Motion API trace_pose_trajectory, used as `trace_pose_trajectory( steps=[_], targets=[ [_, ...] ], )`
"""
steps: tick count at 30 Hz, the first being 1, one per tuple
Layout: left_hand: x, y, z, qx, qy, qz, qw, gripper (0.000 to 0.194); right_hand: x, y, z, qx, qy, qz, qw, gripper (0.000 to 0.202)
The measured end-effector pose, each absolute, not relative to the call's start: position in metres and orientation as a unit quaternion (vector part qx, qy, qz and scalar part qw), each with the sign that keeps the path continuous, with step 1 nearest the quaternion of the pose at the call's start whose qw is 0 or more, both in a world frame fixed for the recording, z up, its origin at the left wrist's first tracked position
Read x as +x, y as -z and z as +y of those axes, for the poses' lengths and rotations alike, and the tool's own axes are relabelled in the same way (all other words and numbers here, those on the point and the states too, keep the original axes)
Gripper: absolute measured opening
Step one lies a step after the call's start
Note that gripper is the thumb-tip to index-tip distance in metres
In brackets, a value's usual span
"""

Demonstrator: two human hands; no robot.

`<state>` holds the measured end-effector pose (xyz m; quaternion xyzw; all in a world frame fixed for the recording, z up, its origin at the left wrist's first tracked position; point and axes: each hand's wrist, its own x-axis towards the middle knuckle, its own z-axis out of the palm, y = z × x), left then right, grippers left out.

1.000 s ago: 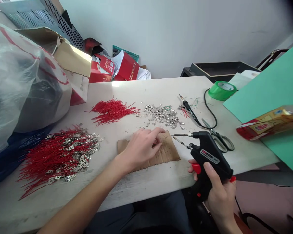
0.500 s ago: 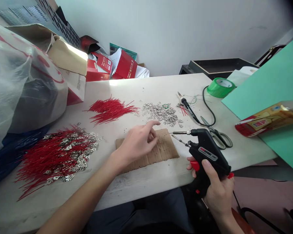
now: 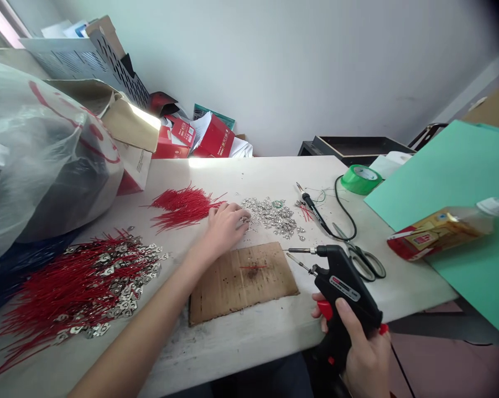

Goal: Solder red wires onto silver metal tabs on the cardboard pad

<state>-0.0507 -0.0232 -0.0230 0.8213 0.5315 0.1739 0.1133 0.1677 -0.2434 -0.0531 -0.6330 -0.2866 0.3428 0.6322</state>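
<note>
My right hand [image 3: 363, 354] grips a black soldering gun [image 3: 344, 290] with a red trigger at the table's front edge, its tip pointing left toward a brown cardboard pad [image 3: 241, 281]. A short red wire [image 3: 253, 267] lies on the pad. My left hand [image 3: 225, 224] reaches past the pad, fingers curled down on the near edge of a pile of small silver metal tabs [image 3: 271, 214]. Just left of that hand lies a bundle of loose red wires [image 3: 182, 204]. Whether the fingers pinch a tab is hidden.
A heap of red wires with tabs attached [image 3: 79, 279] lies at front left. A pen soldering iron [image 3: 313, 209], scissors [image 3: 361, 260], green tape [image 3: 360, 179], a green sheet [image 3: 452, 204] and a bottle [image 3: 444, 228] sit right. A plastic bag [image 3: 37, 160] and boxes [image 3: 199, 135] crowd the left and back.
My left hand left the cardboard pad and moved away to the silver tab pile, leaving a red wire on the pad. The soldering gun stayed in my right hand; the view tilted.
</note>
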Motion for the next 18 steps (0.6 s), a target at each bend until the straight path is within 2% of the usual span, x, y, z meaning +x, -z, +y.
trace_pose_trajectory(
  steps=[10,18],
  targets=[
    [-0.061,0.025,-0.024,0.813,-0.199,0.532,0.127,0.017,0.169,0.054,-0.242,-0.64,-0.337,-0.275,0.634,0.044],
    [-0.066,0.023,-0.028,0.794,-0.242,0.543,0.129,0.033,0.168,0.056,-0.245,-0.642,-0.349,-0.266,0.628,0.044]
  ],
)
